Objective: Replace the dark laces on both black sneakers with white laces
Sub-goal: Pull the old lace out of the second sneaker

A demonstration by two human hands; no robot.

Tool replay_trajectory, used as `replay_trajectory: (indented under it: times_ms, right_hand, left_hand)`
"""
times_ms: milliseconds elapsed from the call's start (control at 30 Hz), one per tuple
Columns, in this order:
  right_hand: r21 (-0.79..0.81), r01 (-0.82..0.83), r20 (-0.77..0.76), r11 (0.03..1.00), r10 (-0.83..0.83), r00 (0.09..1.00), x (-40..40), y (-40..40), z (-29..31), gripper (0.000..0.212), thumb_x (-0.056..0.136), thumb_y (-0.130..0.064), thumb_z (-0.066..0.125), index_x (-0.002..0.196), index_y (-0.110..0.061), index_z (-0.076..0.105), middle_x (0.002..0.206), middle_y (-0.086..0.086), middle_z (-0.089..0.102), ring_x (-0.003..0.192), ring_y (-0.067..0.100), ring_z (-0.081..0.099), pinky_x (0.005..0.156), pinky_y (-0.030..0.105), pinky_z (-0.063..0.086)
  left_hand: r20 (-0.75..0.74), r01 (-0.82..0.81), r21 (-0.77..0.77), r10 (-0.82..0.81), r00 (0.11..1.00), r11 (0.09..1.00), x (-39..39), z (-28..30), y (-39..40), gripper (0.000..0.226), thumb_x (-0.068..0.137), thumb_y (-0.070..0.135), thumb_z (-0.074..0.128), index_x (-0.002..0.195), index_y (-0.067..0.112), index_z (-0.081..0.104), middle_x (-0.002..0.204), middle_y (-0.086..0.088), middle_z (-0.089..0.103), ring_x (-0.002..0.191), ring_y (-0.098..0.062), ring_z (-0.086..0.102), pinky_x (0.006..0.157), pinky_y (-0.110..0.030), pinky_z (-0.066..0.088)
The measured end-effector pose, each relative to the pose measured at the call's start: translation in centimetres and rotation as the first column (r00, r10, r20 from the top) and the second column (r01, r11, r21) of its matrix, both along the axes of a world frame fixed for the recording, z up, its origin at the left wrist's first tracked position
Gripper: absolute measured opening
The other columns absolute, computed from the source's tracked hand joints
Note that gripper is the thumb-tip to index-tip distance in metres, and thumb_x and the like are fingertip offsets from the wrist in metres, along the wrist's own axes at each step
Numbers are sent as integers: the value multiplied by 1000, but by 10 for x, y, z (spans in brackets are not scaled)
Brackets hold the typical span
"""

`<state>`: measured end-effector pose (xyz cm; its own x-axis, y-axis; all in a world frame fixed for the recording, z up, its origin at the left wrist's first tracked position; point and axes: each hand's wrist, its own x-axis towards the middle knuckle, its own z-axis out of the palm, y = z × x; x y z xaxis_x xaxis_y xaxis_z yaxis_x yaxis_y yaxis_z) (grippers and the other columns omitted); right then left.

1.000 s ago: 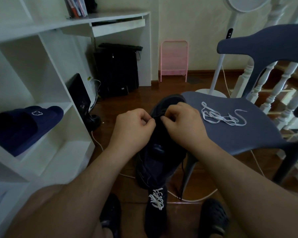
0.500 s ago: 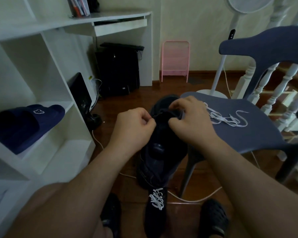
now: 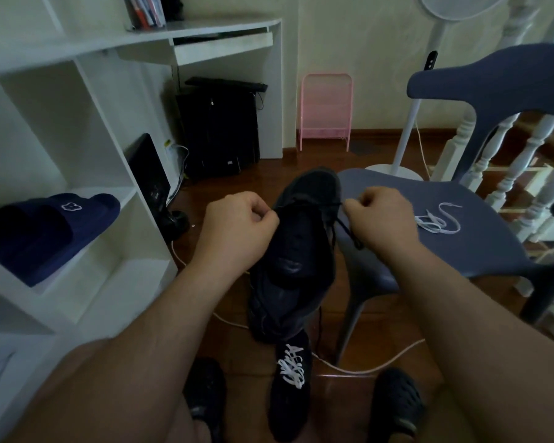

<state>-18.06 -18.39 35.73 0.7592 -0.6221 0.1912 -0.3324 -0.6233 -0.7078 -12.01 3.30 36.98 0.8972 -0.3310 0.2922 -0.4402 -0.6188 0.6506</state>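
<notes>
Left hand (image 3: 240, 227): fingers curled tight, pinching the shoe's edge at 9 o'clock
Right hand (image 3: 381, 220): fingers pinch the dark lace (image 3: 344, 223) at 3 o'clock of the shoe
Shoe (image 3: 296, 251): black, held up between both hands, toe at 12
Second shoe (image 3: 290, 388): on the floor at 6, white-laced
White lace (image 3: 438, 220): loose on the chair (image 3: 480, 247), at 3 of the right hand

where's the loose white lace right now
In the head view, the white lace lies loose on the blue chair seat, just right of the right hand.
</notes>
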Motion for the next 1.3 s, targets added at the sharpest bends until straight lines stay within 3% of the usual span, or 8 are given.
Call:
replay_trajectory:
  times_ms: [133,300,467,667,833,967,1100,1300]
  right_hand:
    - [109,-68,-119,992,81,990,-4,-14,-2,9,90,-24,66,94,-17,62,90,4,64,88,24,61,71,36,47]
    - [-308,-279,-7,909,292,957,1,25,-4,20,84,-37,66,103,-31,67,107,-3,55,106,28,53,89,46,49]
    - [-446,-276,-104,851,257,961,6,43,-12,22,94,-49,65,104,-30,69,103,-6,48,106,27,48,86,47,49]
    - [-286,-108,0,952,113,994,9,16,-8,20,88,-33,65,74,-20,60,82,2,59,82,27,58,73,44,54]
    - [-28,-103,-308,994,89,947,-4,-21,-3,16,89,-35,69,92,-20,64,95,8,67,88,29,64,83,47,58]
    - [-180,-242,-111,953,225,968,-2,11,0,29,83,-33,68,111,-34,62,110,-1,51,108,29,52,92,45,48]
    - [-343,-310,-130,887,282,951,-1,40,-7,27,92,-42,65,117,-33,69,108,-6,45,111,28,45,91,47,48]
    - [-396,-237,-36,887,243,969,4,36,-12,13,92,-39,64,84,-29,67,94,-5,50,94,26,49,79,44,48]
  left_hand:
    - [-7,5,19,-5,1000,1000,0,-5,1,14,97,31,67,84,28,70,59,4,67,62,-3,62,53,-19,41]
    - [7,23,36,-24,1000,999,-2,-7,-5,14,96,31,67,81,30,69,59,4,67,62,-4,63,48,-14,43]
    - [-8,61,44,-61,998,997,-8,-10,-12,16,95,34,67,80,32,67,57,6,66,58,-3,63,48,-17,45]
    - [-17,43,44,-43,999,998,0,-7,-3,14,94,30,66,80,29,70,55,5,66,56,-4,62,48,-13,40]
    - [-19,10,35,-9,1000,999,4,-6,3,16,94,29,67,79,28,69,58,4,68,58,-6,63,48,-13,43]
    - [-15,30,46,-29,999,998,2,-7,-2,17,95,30,67,79,29,68,59,4,68,61,-3,63,50,-11,43]
    - [-7,62,40,-62,998,997,-5,-9,-10,16,95,31,68,80,30,69,59,5,67,62,-1,63,49,-11,42]
    - [-19,75,55,-74,997,996,-8,-11,-14,14,95,33,66,81,32,69,61,6,68,62,-1,63,49,-17,44]
